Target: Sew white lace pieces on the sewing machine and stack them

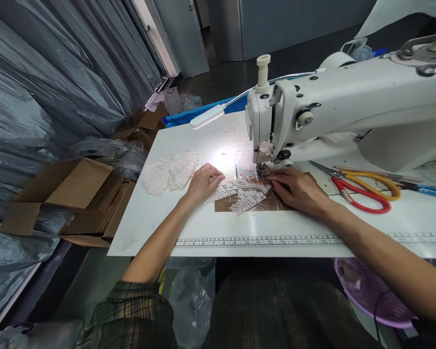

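A white sewing machine (312, 106) stands on a white table, its needle and presser foot over a piece of white lace (250, 196). Under the lace lies a brown sheet (283, 202). My left hand (205, 182) is closed, thumb and fingers pinching the lace at its left end. On the other side, my right hand (296, 186) rests beside the presser foot, fingertips pressed together at the right edge of the lace. What exactly sits between those right fingertips is hidden. Two gathered cream lace pieces (170, 172) lie left of my left hand.
Red-handled scissors (361, 196) and yellow-handled scissors (380, 182) lie right of my right hand. A lamp (208, 116) hangs over the table. A printed ruler (257, 242) runs along the front edge. Cardboard boxes (78, 182) stand left; a purple basket (378, 300) is below.
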